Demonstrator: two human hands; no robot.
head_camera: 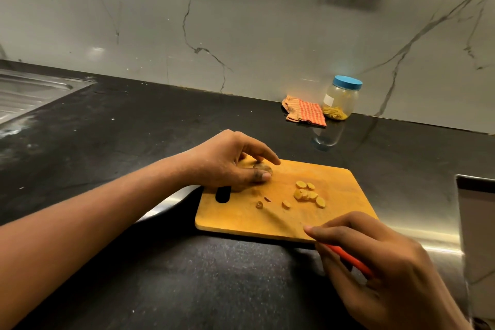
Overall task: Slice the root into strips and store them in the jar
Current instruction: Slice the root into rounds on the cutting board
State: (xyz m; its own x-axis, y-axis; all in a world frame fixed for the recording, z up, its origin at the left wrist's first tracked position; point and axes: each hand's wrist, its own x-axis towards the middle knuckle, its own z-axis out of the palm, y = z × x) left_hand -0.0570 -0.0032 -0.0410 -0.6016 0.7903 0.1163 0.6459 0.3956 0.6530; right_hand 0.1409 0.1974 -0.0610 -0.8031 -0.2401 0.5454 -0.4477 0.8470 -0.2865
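Root stub (263,168), brownish, sits at the far left of the wooden cutting board (235,220), held between the thumb and curled fingers of the left hand (227,163). Round yellow slices (308,193) lie scattered near the board's middle. The right hand (388,265) grips an orange knife handle (348,257) at the board's near edge; the blade is hidden. The jar (341,100), with its blue lid on and yellow strips at the bottom, stands at the back of the black desk (134,128), just beside a checked cloth (305,111).
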